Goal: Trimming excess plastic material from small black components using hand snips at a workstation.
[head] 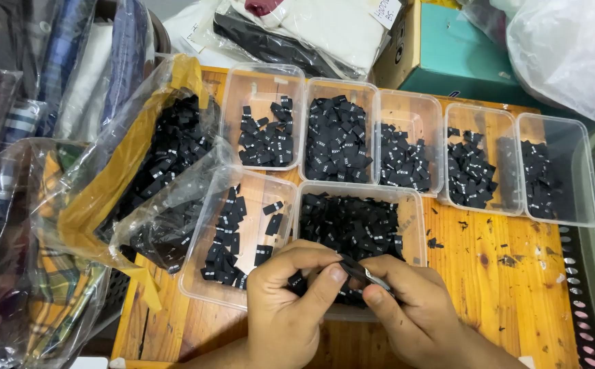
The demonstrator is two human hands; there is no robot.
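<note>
Both hands are meeting over the near edge of the clear plastic tub heaped with small black woven labels (359, 225) — the landmark here. The left hand (287, 301) is pinching a small black fabric label (296, 280) between thumb and forefinger, fingers closed narrowly on it. The right hand (413, 301) is gripping a thin dark strip with a pale edge (362, 272) (what it is I cannot tell), just touching the left thumb. Left of the tub, a second clear tub (236, 239) is sitting half-filled; behind it, five more clear tubs (407, 143) are lining the orange wooden table (502, 287) — further left, a clear plastic bag of labels (160, 164) is lying open.
</note>
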